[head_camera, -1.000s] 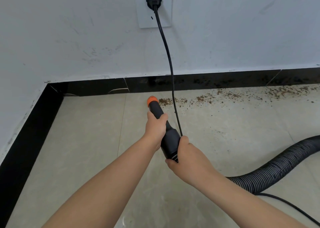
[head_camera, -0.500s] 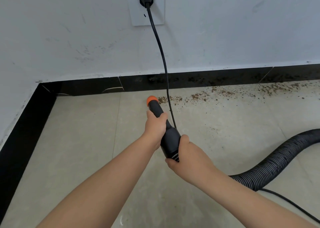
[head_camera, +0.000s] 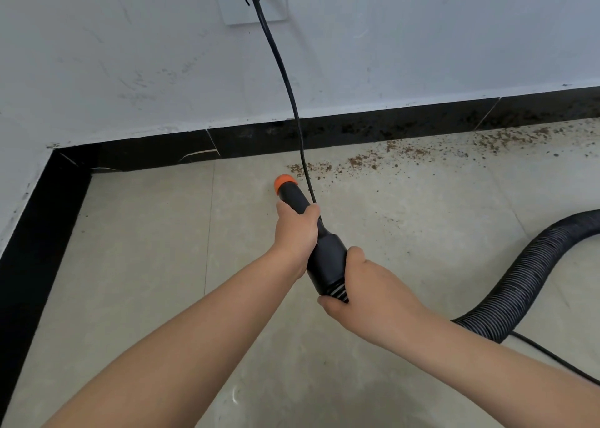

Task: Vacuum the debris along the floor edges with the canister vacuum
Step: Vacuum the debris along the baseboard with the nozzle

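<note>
2 hands (head_camera: 297,229) gripping black nozzle (head_camera: 319,249), orange tip (head_camera: 284,180), ribbed hose (head_camera: 532,278)

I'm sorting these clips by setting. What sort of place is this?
Probably an indoor room corner, bare or unfinished: a white wall with a wall socket, a black baseboard and a pale tiled floor strewn with brown debris.

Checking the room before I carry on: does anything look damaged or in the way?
The power cord hangs across the nozzle, over the debris. The black skirting shows pale cracks near the corner.
</note>
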The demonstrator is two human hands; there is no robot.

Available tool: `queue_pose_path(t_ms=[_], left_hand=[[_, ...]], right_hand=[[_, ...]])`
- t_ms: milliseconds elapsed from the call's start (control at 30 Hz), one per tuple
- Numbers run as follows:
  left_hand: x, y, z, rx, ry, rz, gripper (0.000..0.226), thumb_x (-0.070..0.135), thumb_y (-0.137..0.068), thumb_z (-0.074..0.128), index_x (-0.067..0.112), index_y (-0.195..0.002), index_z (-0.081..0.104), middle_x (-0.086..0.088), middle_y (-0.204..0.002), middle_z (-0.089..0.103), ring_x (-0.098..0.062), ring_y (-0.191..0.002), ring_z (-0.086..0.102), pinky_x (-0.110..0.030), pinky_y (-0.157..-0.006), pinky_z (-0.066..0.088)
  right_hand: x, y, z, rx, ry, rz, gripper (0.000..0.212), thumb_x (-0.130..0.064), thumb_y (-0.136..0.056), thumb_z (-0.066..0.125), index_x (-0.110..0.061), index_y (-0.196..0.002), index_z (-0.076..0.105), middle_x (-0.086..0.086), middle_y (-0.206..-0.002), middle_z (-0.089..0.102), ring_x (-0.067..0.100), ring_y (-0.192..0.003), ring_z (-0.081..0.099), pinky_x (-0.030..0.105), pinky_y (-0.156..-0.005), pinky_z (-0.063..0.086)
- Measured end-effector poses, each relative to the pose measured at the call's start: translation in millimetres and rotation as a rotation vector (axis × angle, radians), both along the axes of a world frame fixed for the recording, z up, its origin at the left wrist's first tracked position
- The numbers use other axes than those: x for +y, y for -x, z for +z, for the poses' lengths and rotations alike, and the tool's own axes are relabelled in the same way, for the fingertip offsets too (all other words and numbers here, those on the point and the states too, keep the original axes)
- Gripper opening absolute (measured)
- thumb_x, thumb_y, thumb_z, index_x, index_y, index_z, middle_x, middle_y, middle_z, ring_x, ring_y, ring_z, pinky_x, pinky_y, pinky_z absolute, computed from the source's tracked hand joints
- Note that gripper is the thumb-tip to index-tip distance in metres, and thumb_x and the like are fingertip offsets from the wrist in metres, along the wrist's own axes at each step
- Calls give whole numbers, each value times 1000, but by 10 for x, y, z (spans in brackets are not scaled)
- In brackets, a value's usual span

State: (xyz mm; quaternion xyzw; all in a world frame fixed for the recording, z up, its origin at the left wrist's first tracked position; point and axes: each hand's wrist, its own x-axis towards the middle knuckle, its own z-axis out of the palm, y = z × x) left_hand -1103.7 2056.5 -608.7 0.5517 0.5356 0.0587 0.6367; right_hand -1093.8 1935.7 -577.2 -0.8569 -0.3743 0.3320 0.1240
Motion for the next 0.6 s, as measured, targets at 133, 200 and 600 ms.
queue_pose_path(t_ms=[133,200,600], left_hand=[[5,-36,0,-6,-5,-22,49,21,-95,43,11,-140,24,-15,-125,50,-30,-98,53,-36,-80,46],[27,-67,-7,-9,-17,-34,52,21,-95,43,12,-142,22,-14,-126,50,-28,-96,53,-37,-81,47],[139,-224,-3,4,-52,-53,57,25,-96,43,15,-145,15,-10,-133,44,-28,-110,50,-40,-92,47]], right_hand=[[8,-22,-37,-8,-5,-16,40,-41,-89,54,-15,-94,23,-3,-84,41,18,-74,45,19,-45,25],[41,-43,-78,-6,-9,-30,41,-41,-89,55,-15,-94,23,-2,-87,42,19,-74,45,20,-45,26],[225,-181,-280,-15,-38,-98,41,-36,-89,57,-13,-95,23,3,-90,44,20,-74,46,20,-45,26]])
